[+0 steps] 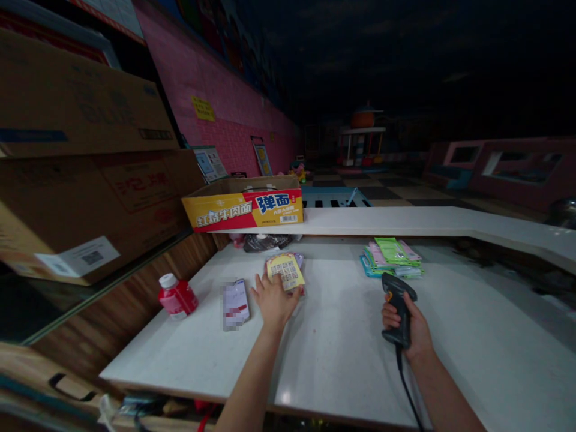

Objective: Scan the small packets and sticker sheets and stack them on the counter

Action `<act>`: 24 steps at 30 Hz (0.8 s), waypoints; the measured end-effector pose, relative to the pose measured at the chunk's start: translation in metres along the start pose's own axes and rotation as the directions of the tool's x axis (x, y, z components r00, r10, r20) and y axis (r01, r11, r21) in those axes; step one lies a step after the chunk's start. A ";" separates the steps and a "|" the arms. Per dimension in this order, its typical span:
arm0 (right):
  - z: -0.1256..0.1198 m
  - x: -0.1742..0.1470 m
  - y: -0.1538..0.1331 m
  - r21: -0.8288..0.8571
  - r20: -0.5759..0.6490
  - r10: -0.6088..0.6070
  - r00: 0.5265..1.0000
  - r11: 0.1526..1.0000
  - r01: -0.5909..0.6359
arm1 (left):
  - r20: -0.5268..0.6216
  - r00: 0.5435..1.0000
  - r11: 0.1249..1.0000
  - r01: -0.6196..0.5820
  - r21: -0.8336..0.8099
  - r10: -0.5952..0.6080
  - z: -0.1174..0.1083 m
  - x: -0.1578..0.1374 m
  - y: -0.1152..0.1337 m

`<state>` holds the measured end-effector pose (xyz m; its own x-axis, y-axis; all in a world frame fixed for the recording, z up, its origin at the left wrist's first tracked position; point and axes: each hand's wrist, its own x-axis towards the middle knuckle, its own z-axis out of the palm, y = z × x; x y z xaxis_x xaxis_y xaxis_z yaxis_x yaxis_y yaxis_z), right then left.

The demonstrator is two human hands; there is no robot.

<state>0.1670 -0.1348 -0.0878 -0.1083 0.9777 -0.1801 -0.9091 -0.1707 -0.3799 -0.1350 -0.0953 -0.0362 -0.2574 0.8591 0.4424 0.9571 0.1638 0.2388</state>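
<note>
My left hand [273, 302] reaches over the counter with its fingers spread. Its fingertips touch the near edge of a small stack whose top piece is a yellow card or packet [288, 271] printed with several square codes; what lies beneath is mostly hidden. A phone [236, 304] lies just left of that hand, its screen lit and partly pixelated. In my right hand [416, 329] a black handheld barcode scanner [398, 306] is gripped by its handle, head up, with a cable running down. Beyond the scanner sits a pile of green, pink and blue flat packets [392, 258].
A red bottle with a white cap [177, 297] stands at the left of the white counter [342, 348]. Large cardboard boxes [90, 198] are stacked further left. An open yellow-and-red carton [243, 209] rests on the raised white ledge [387, 221] at the back.
</note>
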 end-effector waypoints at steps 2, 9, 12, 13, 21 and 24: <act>0.000 0.001 0.000 0.024 -0.002 0.008 1.000 1.000 -0.008 | -0.015 0.994 0.995 -0.104 -0.002 0.104 0.001 0.003 0.009; -0.004 0.003 0.000 0.025 0.008 -0.006 1.000 1.000 0.006 | 0.132 0.934 0.943 -0.325 -0.075 0.333 -0.001 0.013 0.023; -0.004 0.003 0.001 0.049 0.009 0.002 1.000 0.999 -0.003 | 0.071 0.931 0.926 -0.345 -0.152 0.358 -0.006 0.011 0.007; -0.004 0.004 0.001 0.056 0.008 0.007 1.000 0.998 -0.007 | 0.062 0.930 0.922 -0.349 -0.168 0.363 -0.008 0.011 0.001; -0.001 0.003 0.000 0.052 -0.003 0.003 1.000 0.999 -0.003 | 0.034 0.997 0.997 -0.071 -0.033 0.073 -0.016 0.022 -0.011; -0.001 0.002 0.002 0.059 0.005 -0.011 1.000 0.998 0.011 | 0.131 0.986 0.994 0.094 0.063 -0.101 -0.013 0.031 -0.001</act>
<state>0.1658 -0.1333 -0.0897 -0.1005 0.9801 -0.1710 -0.9322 -0.1528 -0.3281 -0.1455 -0.0748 -0.0112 -0.3334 0.8940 0.2992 0.9352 0.2736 0.2247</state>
